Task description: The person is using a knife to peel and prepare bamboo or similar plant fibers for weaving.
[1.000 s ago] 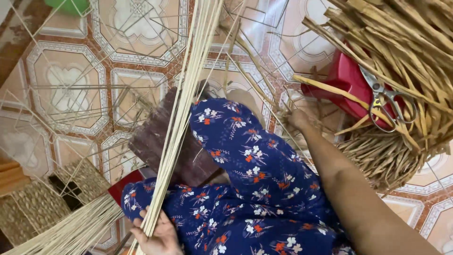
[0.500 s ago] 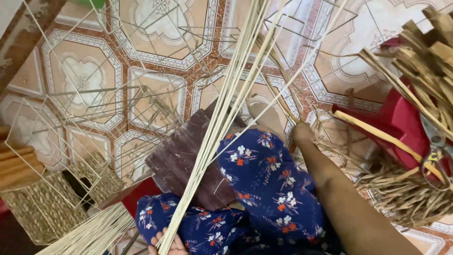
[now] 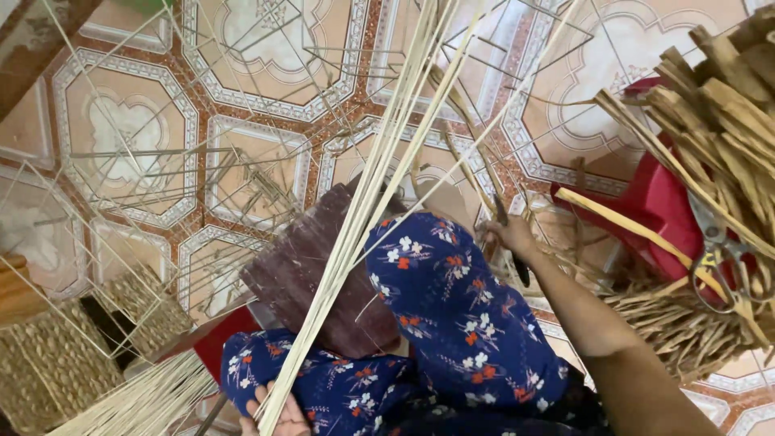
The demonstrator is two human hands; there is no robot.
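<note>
While my left hand [image 3: 274,416] grips the pale reed bundle [image 3: 363,210] beside my knee, my right hand [image 3: 508,236] closes on a strand beyond it; I judge sorting underway, needing a clean pull.

Your right hand [image 3: 508,234] has left the fibre pile and now grips a strand beside your knee [image 3: 428,250].

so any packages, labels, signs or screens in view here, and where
None in view: no package, label, sign or screen. There are only pale reed strips held by the left hand, dried straw, scissors and patterned floor tiles.
</note>
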